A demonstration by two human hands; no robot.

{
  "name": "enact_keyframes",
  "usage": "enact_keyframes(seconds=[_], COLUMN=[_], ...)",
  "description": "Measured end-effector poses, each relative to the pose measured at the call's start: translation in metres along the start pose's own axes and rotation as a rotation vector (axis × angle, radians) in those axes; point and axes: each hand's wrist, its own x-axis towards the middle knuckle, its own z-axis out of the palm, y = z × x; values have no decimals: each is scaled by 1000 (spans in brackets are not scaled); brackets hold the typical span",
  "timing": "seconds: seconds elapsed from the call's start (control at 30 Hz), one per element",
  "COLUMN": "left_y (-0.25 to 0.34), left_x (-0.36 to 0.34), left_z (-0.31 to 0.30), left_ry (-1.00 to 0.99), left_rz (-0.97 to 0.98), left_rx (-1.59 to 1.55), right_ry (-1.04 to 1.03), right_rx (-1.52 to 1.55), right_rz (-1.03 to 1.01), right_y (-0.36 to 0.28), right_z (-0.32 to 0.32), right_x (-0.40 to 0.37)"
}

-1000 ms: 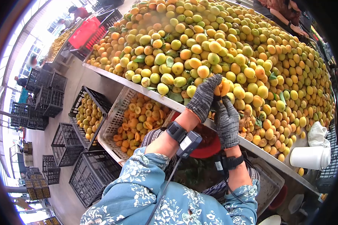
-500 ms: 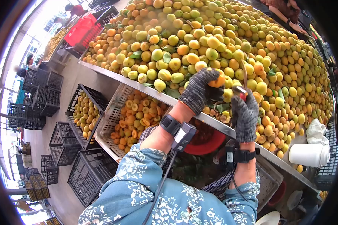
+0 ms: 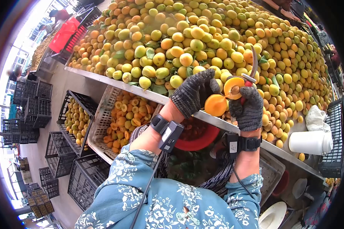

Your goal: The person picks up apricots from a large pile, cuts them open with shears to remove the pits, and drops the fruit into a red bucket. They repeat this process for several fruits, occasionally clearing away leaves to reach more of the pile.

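Observation:
My left hand (image 3: 197,91), in a dark grey knit glove, is closed on an apricot split into two halves. One half (image 3: 215,105) hangs lower with its rounded side showing; the other half (image 3: 232,84) faces up with the brown pit (image 3: 235,91) in it. My right hand (image 3: 250,108), gloved alike, grips the red handle of a small curved knife (image 3: 254,63), blade pointing up. Its thumb and fingertips are close against the pitted half. Both hands are above the metal edge of a table heaped with whole apricots (image 3: 197,45).
Below the table edge, a white crate (image 3: 96,131) holds apricot halves, beside a red basin (image 3: 202,142). Black crates (image 3: 88,177) stand on the floor at left. A white bucket (image 3: 309,142) lies at right. Another person's arm (image 3: 273,5) reaches over the far side.
The apricot, whole-looking before, is now opened into two halves with its pit exposed. My hands have come closer together, and the view has shifted slightly.

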Motion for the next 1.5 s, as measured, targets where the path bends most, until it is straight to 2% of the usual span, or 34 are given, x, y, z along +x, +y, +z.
enact_keyframes(seconds=[0.03,0.07,0.1,0.13,0.17,0.2,0.27,0.3,0.33,0.4,0.43,0.5,0.53,0.6,0.63,0.67,0.73,0.77,0.8,0.87,0.9,0.97,1.0,1.07,1.1,1.17,1.2,1.27,1.3,1.37,1.4,1.47,1.5], left_y=[-4,-6,-11,-17,-20,-20,-14,-14,-15,-15,-13,-9,-16,-31,-34,-38,-47,-53,-55,-57,-60,-64,-64,-62,-62,-63,-65,-70,-73,-78,-80,-81,-80], left_x=[0,-3,-7,-11,-13,-15,-18,-20,-21,-22,-18,-6,-6,-7,-9,-9,-7,-7,-7,-8,-7,-4,-5,-6,-5,-3,1,8,8,6,8,12,12], left_z=[-3,16,17,18,17,12,9,15,20,33,40,64,53,29,26,27,29,28,27,26,25,29,33,41,41,41,38,26,21,15,14,13,11], left_ry=[121,241,242,190,115,118,118,175,174,80,81,607,607,124,63,59,21,87,84,73,72,112,111,88,87,69,70,97,97,106,106,293,293], left_rz=[-49,-98,-100,252,612,609,464,434,433,416,416,-172,-177,381,529,524,435,295,291,497,496,382,380,444,444,284,284,38,38,321,321,223,222], left_rx=[52,104,103,763,1414,1413,1808,1789,1789,1346,1345,236,234,1272,1444,1440,1122,951,949,1407,1405,987,987,1281,1281,1085,1084,177,177,996,995,747,746], right_ry=[-67,-66,-136,-201,-200,-199,-88,-27,-26,64,95,-12,-73,-79,-117,-155,-144,-122,-101,-84,-78,-70,-26,18,16,14,17,21,54,93,93,40,64], right_rx=[-550,-549,-480,-400,-490,-489,-628,-465,-464,-393,-256,-69,32,32,138,245,245,206,166,159,144,129,90,54,6,-42,-47,-54,-53,-25,-26,78,127], right_rz=[-686,-685,-314,57,11,15,-156,-134,-134,-140,-253,-327,-375,-418,-411,-405,-423,-447,-472,-485,-507,-529,-553,-578,-595,-611,-622,-632,-634,-637,-636,-594,-579], right_y=[23,17,5,-4,-6,-1,12,15,11,-2,0,-9,-15,-21,-22,-23,-24,-24,-23,-23,-24,-25,-26,-26,-27,-26,-25,-23,-21,-18,-17,-18,-16], right_z=[-14,-11,-5,0,8,5,2,5,4,5,8,8,9,7,5,3,4,5,6,7,7,8,9,12,14,16,17,20,23,23,21,17,13], right_x=[12,12,10,8,5,9,20,21,18,12,13,14,11,8,8,8,9,8,8,7,7,6,5,1,-2,-4,-5,-6,-6,-2,-2,-1,5])
